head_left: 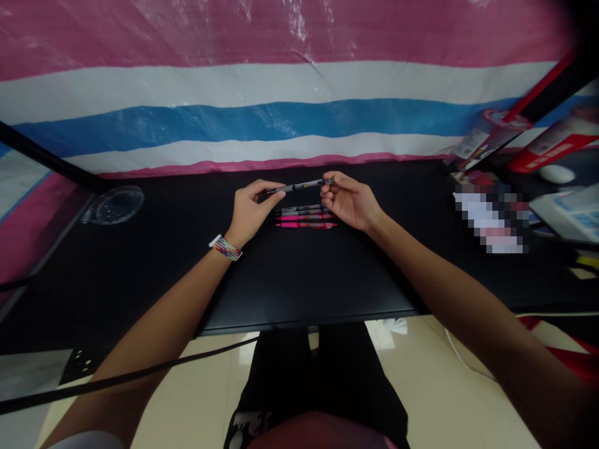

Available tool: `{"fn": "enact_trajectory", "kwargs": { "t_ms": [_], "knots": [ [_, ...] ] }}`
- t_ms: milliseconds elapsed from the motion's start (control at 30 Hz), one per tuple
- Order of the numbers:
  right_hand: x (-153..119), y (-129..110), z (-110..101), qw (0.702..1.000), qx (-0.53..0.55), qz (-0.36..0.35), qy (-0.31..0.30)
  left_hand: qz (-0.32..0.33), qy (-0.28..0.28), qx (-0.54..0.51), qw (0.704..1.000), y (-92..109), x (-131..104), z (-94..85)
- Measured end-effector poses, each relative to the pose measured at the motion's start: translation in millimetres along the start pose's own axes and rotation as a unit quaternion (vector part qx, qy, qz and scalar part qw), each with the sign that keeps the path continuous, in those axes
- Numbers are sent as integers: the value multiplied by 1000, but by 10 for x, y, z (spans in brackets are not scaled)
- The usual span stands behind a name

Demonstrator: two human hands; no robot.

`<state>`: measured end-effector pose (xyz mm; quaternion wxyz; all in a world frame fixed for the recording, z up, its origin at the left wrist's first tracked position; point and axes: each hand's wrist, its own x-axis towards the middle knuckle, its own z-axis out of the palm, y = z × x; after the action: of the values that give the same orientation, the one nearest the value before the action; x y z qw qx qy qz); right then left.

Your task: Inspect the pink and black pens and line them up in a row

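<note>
A black and clear pen (304, 185) is held level between both hands above the dark table (299, 274). My left hand (253, 209) pinches its left end between thumb and fingers. At the right end, my right hand (349, 198) grips it with fingers curled. Just below lie several pens side by side: dark ones at the back, then a pink and black pen (299, 217), and a pink and red pen (304, 225) nearest the front. The right fingers partly overlap the right ends of the dark pens in this view.
A clear round plastic lid (116, 204) lies at the left. Along the right stand a clear container (482, 140) and a red and white tube (555, 146), near a white rounded object (556, 174) and papers (568, 212). A striped sheet (281, 118) hangs behind the table.
</note>
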<state>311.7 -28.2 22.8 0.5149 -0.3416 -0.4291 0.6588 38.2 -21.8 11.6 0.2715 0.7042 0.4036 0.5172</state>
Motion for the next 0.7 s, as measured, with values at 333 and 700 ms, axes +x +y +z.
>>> {"fn": "enact_trajectory", "kwargs": {
  "t_ms": [333, 700],
  "knots": [
    [4, 17, -5, 1000, 9, -3, 8, 7, -5, 7, 1000, 31, 5, -2],
    [12, -10, 10, 1000, -11, -27, 1, -5, 1, 8, 1000, 36, 6, 7]
  ]
}}
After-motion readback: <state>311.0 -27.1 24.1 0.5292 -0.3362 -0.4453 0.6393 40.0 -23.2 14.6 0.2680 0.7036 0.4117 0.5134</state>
